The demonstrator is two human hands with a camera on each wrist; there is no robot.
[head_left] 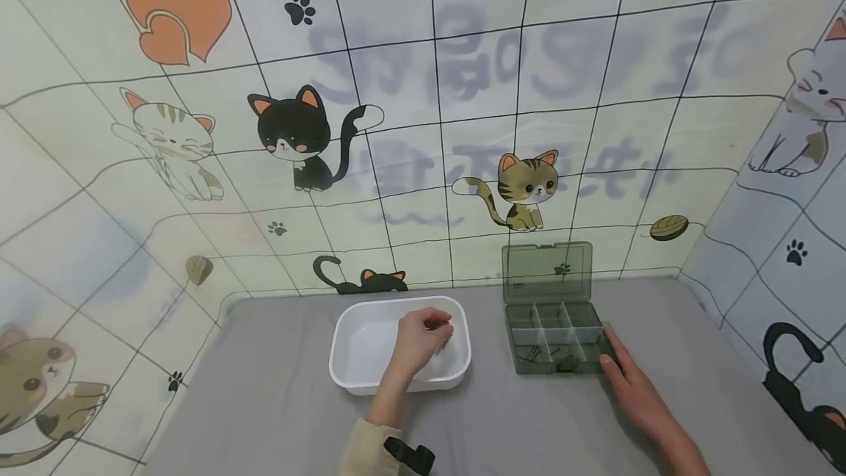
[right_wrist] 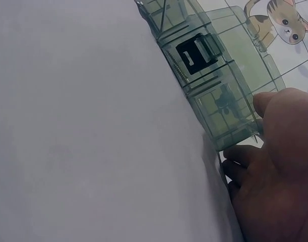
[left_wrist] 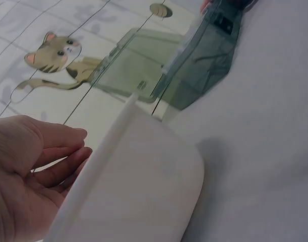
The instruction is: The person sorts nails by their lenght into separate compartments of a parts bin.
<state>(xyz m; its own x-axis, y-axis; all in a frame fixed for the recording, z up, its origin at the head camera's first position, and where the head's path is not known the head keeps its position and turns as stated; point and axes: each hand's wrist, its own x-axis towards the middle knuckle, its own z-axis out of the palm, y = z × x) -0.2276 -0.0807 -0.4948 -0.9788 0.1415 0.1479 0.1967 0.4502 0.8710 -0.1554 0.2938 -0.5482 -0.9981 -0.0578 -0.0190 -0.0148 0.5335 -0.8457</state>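
Observation:
My left hand [head_left: 418, 340] reaches into the white tray [head_left: 357, 307], fingers bent above a small pile of thin metal pieces [head_left: 444, 344] on its right side. In the left wrist view the thumb and fingers stand close together beside the tray's rim, which hides some tips; whether they pinch a piece is unclear. My right hand [head_left: 631, 388] holds the right front corner of a green see-through compartment box [head_left: 545, 371], thumb on its edge and fingers along its side. The box's lid [head_left: 547, 274] stands raised at the back. Small dark screw-like pieces [head_left: 531, 353] lie in front compartments.
A grey cloth [head_left: 284, 388] covers the table. Behind it rises a cat-patterned tile sheet [head_left: 410, 123], with more on both sides. The tray and the box stand apart, near the table's back edge. A dark strap [head_left: 410, 455] sits on my left wrist.

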